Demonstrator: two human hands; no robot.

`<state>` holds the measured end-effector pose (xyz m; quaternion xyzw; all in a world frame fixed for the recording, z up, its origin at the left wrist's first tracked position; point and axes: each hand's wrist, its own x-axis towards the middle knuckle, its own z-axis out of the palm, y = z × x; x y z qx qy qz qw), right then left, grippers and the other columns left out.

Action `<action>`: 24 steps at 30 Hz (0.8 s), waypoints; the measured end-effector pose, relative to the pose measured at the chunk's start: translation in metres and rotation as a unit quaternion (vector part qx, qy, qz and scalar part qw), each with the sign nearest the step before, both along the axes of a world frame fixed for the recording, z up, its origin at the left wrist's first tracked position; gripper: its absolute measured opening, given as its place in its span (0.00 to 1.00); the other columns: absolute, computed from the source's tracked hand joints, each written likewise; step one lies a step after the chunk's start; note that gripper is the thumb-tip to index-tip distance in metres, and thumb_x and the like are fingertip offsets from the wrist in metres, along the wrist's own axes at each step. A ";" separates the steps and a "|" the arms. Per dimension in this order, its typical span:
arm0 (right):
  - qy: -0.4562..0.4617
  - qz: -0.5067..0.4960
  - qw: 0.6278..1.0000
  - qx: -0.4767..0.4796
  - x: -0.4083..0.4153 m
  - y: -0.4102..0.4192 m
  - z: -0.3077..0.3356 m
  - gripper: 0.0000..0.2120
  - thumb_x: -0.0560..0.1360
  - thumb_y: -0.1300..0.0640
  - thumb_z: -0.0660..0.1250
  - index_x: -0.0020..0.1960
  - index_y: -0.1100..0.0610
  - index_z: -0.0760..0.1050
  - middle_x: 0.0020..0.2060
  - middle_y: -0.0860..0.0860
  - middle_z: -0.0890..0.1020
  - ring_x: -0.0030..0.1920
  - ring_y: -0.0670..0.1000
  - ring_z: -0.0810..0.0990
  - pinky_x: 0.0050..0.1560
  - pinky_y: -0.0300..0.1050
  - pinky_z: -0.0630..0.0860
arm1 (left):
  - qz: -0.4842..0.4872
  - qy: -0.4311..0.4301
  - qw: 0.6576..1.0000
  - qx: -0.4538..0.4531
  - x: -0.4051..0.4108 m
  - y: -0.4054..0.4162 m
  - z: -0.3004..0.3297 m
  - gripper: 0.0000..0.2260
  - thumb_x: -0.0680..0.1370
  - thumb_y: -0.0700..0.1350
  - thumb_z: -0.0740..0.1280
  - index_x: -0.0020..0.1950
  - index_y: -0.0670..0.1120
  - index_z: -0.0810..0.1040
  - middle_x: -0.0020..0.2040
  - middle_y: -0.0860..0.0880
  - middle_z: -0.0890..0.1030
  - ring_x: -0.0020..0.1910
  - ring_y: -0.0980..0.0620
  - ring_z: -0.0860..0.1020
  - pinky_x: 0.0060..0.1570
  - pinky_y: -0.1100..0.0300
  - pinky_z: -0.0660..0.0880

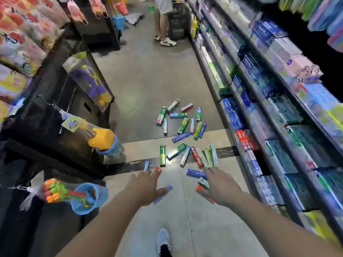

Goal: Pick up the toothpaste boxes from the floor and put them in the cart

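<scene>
Several toothpaste boxes point(182, 125) in green, blue, red and white lie scattered on the aisle floor ahead of me. My left hand point(144, 186) is stretched forward with fingers apart, hovering over a purple box point(164, 192) and a red box point(158, 170). My right hand point(220, 186) is also spread, above a blue box point(194, 172) and a red box point(203, 193). Neither hand holds anything. A dark shopping basket point(177, 23) stands far down the aisle; no other cart shows.
Stocked toothpaste shelves point(269, 127) line the right side. A black rack point(61, 108) with hanging toys sticks out on the left. A person point(163, 21) stands by the basket at the far end. My shoe point(163, 242) is on the floor below.
</scene>
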<state>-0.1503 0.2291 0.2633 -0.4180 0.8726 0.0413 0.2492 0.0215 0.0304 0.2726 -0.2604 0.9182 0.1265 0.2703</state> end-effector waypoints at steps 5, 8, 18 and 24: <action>-0.047 -0.061 0.997 0.031 -0.035 -0.019 -0.116 0.28 0.73 0.39 0.67 0.67 0.52 0.68 0.63 0.51 0.74 0.63 0.54 0.73 0.57 0.46 0.70 | -0.012 -0.037 0.999 0.022 -0.046 -0.037 -0.121 0.32 0.75 0.67 0.59 0.74 0.51 0.62 0.67 0.46 0.71 0.64 0.44 0.72 0.59 0.47 0.70; -0.078 -0.101 0.990 0.066 -0.052 -0.020 -0.209 0.26 0.73 0.43 0.69 0.66 0.52 0.67 0.61 0.52 0.73 0.62 0.55 0.73 0.56 0.48 0.72 | -0.009 -0.059 0.997 0.050 -0.066 -0.045 -0.214 0.30 0.75 0.64 0.63 0.70 0.49 0.64 0.65 0.45 0.71 0.63 0.43 0.73 0.58 0.48 0.72; -0.052 -0.134 0.982 0.124 -0.092 -0.021 -0.561 0.17 0.73 0.49 0.68 0.60 0.55 0.73 0.56 0.54 0.77 0.56 0.56 0.78 0.50 0.47 0.75 | -0.045 -0.119 0.990 0.053 -0.078 -0.069 -0.577 0.24 0.77 0.62 0.63 0.65 0.47 0.67 0.61 0.46 0.74 0.60 0.46 0.74 0.56 0.53 0.71; 0.020 -0.119 0.973 0.197 -0.098 -0.008 -0.680 0.14 0.76 0.57 0.59 0.61 0.56 0.69 0.58 0.55 0.73 0.56 0.56 0.78 0.49 0.50 0.75 | -0.013 -0.138 0.990 0.033 -0.065 -0.063 -0.702 0.22 0.77 0.59 0.64 0.64 0.48 0.65 0.57 0.50 0.74 0.55 0.49 0.76 0.46 0.57 0.71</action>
